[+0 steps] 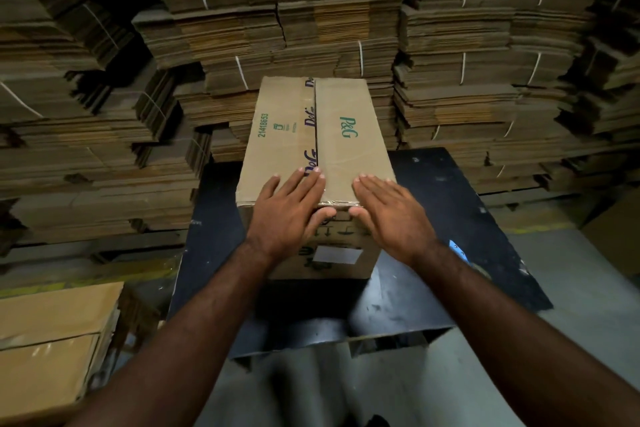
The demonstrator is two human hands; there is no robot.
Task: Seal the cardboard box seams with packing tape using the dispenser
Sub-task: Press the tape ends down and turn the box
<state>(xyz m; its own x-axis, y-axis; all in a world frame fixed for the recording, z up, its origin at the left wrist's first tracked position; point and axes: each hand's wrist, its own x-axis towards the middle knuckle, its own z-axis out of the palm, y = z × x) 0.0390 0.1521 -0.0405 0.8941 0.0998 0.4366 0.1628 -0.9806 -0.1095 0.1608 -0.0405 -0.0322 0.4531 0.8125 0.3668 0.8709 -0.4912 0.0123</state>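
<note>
A closed cardboard box [317, 149] sits on a dark table [446, 204], with clear tape [337, 202] over its near edge. Both hands lie flat with straight fingers, gripping nothing: the left hand [289, 210] and right hand [391, 211] press the box's near top edge. Stacks of flattened cardboard [346, 21] fill the background.

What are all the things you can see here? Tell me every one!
cardboard box: one, brown with green and purple print, standing on the table, middle of view
tape: one clear strip, along the box's top seam
table: one, black, under the box
flat cardboard stacks: many, brown, tied with white string, behind the table
side box: one, light brown, lower left
blue object: one, on the table behind the right wrist
left hand: flat on the box's near edge
right hand: flat on the box's near edge
</note>
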